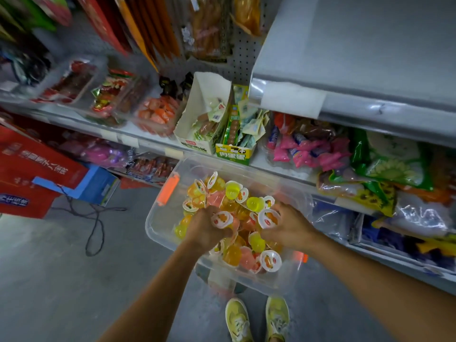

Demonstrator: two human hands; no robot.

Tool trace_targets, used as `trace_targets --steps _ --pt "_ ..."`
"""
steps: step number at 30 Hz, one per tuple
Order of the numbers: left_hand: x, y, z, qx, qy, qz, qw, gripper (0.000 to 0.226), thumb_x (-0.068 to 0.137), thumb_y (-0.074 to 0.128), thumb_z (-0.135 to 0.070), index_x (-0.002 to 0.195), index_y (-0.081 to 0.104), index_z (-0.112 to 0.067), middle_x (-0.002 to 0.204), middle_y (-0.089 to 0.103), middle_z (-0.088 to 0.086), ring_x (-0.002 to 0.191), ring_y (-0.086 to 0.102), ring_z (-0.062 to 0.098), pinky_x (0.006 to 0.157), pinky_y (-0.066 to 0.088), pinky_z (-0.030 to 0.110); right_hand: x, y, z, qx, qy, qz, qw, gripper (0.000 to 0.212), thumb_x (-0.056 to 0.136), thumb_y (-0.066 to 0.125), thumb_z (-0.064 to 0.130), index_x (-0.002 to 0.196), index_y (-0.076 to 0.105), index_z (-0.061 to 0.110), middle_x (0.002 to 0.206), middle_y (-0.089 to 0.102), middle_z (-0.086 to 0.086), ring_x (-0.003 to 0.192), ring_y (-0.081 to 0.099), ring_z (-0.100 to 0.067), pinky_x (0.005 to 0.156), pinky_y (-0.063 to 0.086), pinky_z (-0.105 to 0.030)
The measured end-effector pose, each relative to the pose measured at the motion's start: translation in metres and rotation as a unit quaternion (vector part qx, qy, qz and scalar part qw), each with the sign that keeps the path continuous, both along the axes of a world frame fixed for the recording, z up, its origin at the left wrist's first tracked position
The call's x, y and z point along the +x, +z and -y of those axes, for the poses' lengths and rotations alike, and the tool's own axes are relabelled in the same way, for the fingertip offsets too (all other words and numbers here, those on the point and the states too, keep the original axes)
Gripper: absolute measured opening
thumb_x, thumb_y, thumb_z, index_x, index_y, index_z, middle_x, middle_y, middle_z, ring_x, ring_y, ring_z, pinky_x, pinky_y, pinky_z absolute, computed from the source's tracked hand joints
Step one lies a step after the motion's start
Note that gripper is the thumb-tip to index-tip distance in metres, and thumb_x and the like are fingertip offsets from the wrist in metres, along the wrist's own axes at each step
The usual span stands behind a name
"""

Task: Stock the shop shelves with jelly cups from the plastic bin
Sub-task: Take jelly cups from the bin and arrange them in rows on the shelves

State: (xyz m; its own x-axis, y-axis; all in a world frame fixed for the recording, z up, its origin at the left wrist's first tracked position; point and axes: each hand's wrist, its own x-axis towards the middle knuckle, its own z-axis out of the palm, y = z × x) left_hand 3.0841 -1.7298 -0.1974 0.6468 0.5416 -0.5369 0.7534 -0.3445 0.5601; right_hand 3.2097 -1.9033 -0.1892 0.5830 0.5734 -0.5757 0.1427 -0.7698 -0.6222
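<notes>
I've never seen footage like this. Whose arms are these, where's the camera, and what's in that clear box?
No machine here: a person wears one camera on the head, looking down at their own arms. The left hand and right hand reach into a clear plastic bin of jelly cups, yellow, orange and pink, and each grips some. Behind the bin are shop shelves with packaged snacks. The yellow shoes below are the person's.
</notes>
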Motion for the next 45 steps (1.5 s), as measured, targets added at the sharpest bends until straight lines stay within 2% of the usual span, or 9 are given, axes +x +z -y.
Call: trace_targets --steps 4,7,9,16,20,29,32,39,45 --pt "0.000 0.063 0.000 -0.014 0.017 0.078 0.997 0.048 0.067 0.086 -0.020 0.109 0.063 -0.017 0.092 0.064 -0.007 0.077 0.059 0.008 0.056 0.040 0.011 0.006 0.064 0.005 0.056 -0.028 0.039 0.997 0.039 0.060 0.084 0.030 0.087 0.057 0.026 0.084 0.061 0.010 0.074 0.057 -0.004 0.056 0.043 -0.011" --pt "0.003 0.110 0.003 0.006 0.003 0.115 0.993 0.037 0.065 0.086 -0.019 0.095 0.065 -0.021 0.080 0.067 -0.009 0.061 0.060 0.000 0.054 0.050 0.018 0.006 0.104 0.010 0.109 -0.045 0.073 0.990 0.037 0.063 0.082 0.032 0.091 0.058 0.026 0.092 0.062 0.002 0.082 0.061 -0.014 0.063 0.048 -0.025" --pt "0.005 0.140 0.004 0.028 -0.004 0.135 0.990 0.034 0.063 0.086 -0.024 0.090 0.065 -0.025 0.077 0.067 -0.011 0.067 0.063 0.006 0.062 0.052 0.029 0.006 0.134 0.014 0.140 -0.057 0.077 0.986 0.037 0.066 0.082 0.033 0.093 0.056 0.027 0.093 0.062 0.002 0.080 0.060 -0.011 0.062 0.044 -0.022" --pt "0.018 0.260 0.014 0.123 -0.097 0.210 0.965 0.037 0.067 0.085 -0.032 0.097 0.066 -0.026 0.090 0.064 -0.011 0.084 0.062 0.011 0.069 0.046 0.027 0.001 0.248 0.038 0.238 -0.067 0.111 0.963 0.028 0.076 0.081 0.020 0.095 0.061 0.025 0.086 0.069 0.009 0.071 0.064 0.005 0.059 0.049 -0.013" --pt "0.028 0.321 0.023 0.121 -0.127 0.246 0.953 0.034 0.066 0.087 -0.035 0.089 0.062 -0.034 0.085 0.067 -0.013 0.068 0.059 -0.002 0.061 0.046 0.018 0.001 0.298 0.054 0.292 -0.123 0.095 0.944 0.026 0.078 0.078 0.015 0.099 0.064 0.019 0.082 0.073 0.001 0.069 0.069 -0.014 0.058 0.053 -0.023" --pt "0.056 0.409 0.063 0.143 -0.165 0.326 0.920 0.042 0.055 0.088 -0.046 0.089 0.070 -0.031 0.079 0.069 -0.010 0.076 0.067 0.011 0.074 0.058 0.037 0.006 0.372 0.097 0.378 -0.182 0.160 0.894 0.018 0.080 0.075 0.019 0.096 0.066 0.020 0.069 0.069 0.010 0.062 0.061 0.000 0.058 0.047 -0.015" --pt "0.072 0.434 0.082 0.168 -0.180 0.339 0.908 0.039 0.059 0.087 -0.046 0.091 0.070 -0.031 0.079 0.068 -0.010 0.070 0.063 0.007 0.064 0.051 0.028 0.017 0.394 0.112 0.388 -0.187 0.183 0.884 0.022 0.079 0.077 0.022 0.098 0.066 0.019 0.073 0.069 0.007 0.064 0.060 -0.003 0.059 0.044 -0.015" --pt "0.114 0.500 0.138 0.215 -0.177 0.402 0.872 0.030 0.066 0.084 -0.045 0.087 0.065 -0.033 0.087 0.068 -0.010 0.076 0.060 0.005 0.069 0.046 0.025 0.068 0.456 0.154 0.370 -0.192 0.251 0.874 0.027 0.074 0.081 0.030 0.092 0.067 0.015 0.088 0.071 -0.016 0.069 0.059 -0.016 0.069 0.049 -0.038" --pt "0.162 0.526 0.164 0.209 -0.162 0.426 0.865 0.057 0.065 0.085 -0.045 0.115 0.067 -0.023 0.112 0.066 -0.007 0.095 0.060 0.006 0.078 0.042 0.020 0.115 0.498 0.179 0.359 -0.185 0.289 0.868 0.017 0.080 0.076 0.027 0.091 0.068 0.018 0.076 0.071 -0.001 0.055 0.053 -0.004 0.052 0.039 -0.016"
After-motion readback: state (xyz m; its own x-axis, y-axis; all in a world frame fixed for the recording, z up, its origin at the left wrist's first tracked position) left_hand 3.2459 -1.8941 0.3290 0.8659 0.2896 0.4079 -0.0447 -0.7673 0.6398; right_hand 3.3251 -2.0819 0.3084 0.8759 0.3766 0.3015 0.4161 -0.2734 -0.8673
